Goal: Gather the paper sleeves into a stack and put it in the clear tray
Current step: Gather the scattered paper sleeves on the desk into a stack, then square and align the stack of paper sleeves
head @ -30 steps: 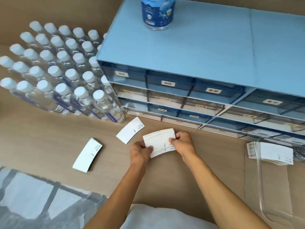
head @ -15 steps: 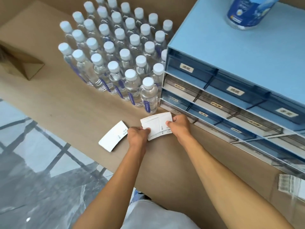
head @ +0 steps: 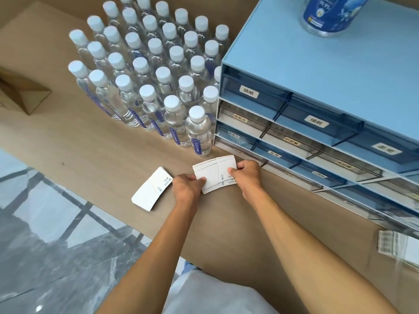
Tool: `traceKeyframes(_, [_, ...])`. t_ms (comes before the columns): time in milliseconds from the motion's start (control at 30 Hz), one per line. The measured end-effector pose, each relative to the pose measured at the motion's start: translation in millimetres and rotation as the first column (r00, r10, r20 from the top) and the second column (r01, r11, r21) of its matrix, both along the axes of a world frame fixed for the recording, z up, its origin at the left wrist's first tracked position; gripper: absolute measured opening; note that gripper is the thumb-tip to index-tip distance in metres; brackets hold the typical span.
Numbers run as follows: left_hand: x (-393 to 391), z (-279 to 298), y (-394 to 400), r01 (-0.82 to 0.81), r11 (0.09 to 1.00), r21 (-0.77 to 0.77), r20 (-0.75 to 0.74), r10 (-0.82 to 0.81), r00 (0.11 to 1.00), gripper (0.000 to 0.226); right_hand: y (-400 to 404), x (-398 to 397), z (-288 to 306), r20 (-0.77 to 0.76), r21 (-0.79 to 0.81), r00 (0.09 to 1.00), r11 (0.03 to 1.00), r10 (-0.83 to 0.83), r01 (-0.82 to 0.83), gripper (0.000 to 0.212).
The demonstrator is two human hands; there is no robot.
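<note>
Both of my hands pinch one small stack of paper sleeves, held just above the wooden counter. My left hand grips the stack's left end, thumb on top and the other fingers curled underneath; my right hand clamps the right end the same way, thumb pressed on the printed face. The sleeves in the stack sit slightly fanned, their edges not quite flush.

Just left of my left hand, close to its knuckles but apart from them, one loose sleeve lies flat on the counter, tilted at an angle. Beyond my fingers stands a block of water bottles with white caps, the nearest one just past the stack's far edge. Right of and beyond my right hand sits a blue drawer cabinet with labelled clear drawers, and a blue-labelled container stands on its top. Far to the right of my right forearm, at the frame's edge, a blurred bundle of sleeves lies; whether it sits in a tray I cannot tell.
</note>
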State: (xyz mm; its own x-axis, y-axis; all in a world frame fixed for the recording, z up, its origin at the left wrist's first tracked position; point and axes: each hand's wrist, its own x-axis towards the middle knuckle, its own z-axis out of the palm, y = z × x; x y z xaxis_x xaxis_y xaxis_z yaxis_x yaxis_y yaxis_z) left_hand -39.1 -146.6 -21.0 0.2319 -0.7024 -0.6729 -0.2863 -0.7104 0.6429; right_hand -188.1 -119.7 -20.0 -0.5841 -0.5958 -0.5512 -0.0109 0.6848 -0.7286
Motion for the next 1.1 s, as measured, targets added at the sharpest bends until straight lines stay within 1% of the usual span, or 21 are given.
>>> traceKeyframes(133, [-7.5,5.8,18.2,0.096,0.995,-0.006,-0.081,-0.096,0.992,0.025,34.7,-12.2,8.6,0.062,-0.011,0.991,0.993,-0.115,0.116,0.016])
traceKeyframes(267, [-18.9,14.5,43.8,0.248,0.967,-0.053,-0.159,-0.253,0.954,0.023,82.0,-27.0,16.3,0.176,-0.052,0.953,0.964,-0.248,0.261,0.029])
traceKeyframes(300, [-22.0,16.5,50.3,0.276,0.959,-0.069,-0.174,-0.284,0.943,0.025,94.6,-29.8,19.3,0.196,-0.066,0.94,0.952,-0.28,0.297,0.027])
traceKeyframes(367, [-29.4,19.6,62.9,0.32,0.942,-0.105,-0.201,-0.335,0.921,0.029,119.6,-35.0,24.2,0.207,-0.086,0.928,0.939,-0.311,0.333,0.014])
traceKeyframes(467, [-39.0,26.0,77.2,0.396,0.904,-0.163,-0.28,-0.428,0.86,0.036,152.8,-41.9,29.2,0.21,-0.108,0.925,0.932,-0.318,0.345,0.008])
traceKeyframes(533, [-46.1,29.0,86.2,0.489,0.853,-0.182,-0.306,-0.522,0.796,0.033,174.2,-47.5,31.7,0.181,-0.14,0.933,0.931,-0.31,0.337,0.01])
traceKeyframes(567, [-48.9,30.7,90.6,0.532,0.824,-0.196,-0.307,-0.567,0.764,0.027,183.3,-49.7,32.5,0.163,-0.159,0.94,0.932,-0.3,0.325,0.012])
traceKeyframes(633, [-56.5,33.4,101.0,0.593,0.769,-0.239,-0.293,-0.639,0.711,0.022,202.0,-54.0,34.9,0.088,-0.181,0.958,0.942,-0.271,0.283,0.024])
traceKeyframes(733, [-67.7,32.0,115.5,0.631,0.714,-0.305,-0.26,-0.7,0.666,0.026,227.0,-57.9,32.9,-0.04,-0.157,0.976,0.966,-0.215,0.206,0.033])
traceKeyframes(833, [-71.5,27.6,130.1,0.693,0.637,-0.339,-0.225,-0.77,0.597,0.024,252.3,-53.7,26.5,-0.101,-0.134,0.966,0.965,-0.239,0.225,0.035])
traceKeyframes(933, [-68.2,18.9,145.2,0.733,0.599,-0.322,-0.203,-0.8,0.565,0.031,273.1,-42.2,18.3,-0.098,-0.155,0.955,0.952,-0.279,0.262,0.034])
traceKeyframes(1100, [-64.5,5.0,158.2,0.759,0.583,-0.29,-0.199,-0.813,0.548,0.036,287.7,-31.0,8.3,0.005,-0.185,0.949,0.932,-0.316,0.311,0.027])
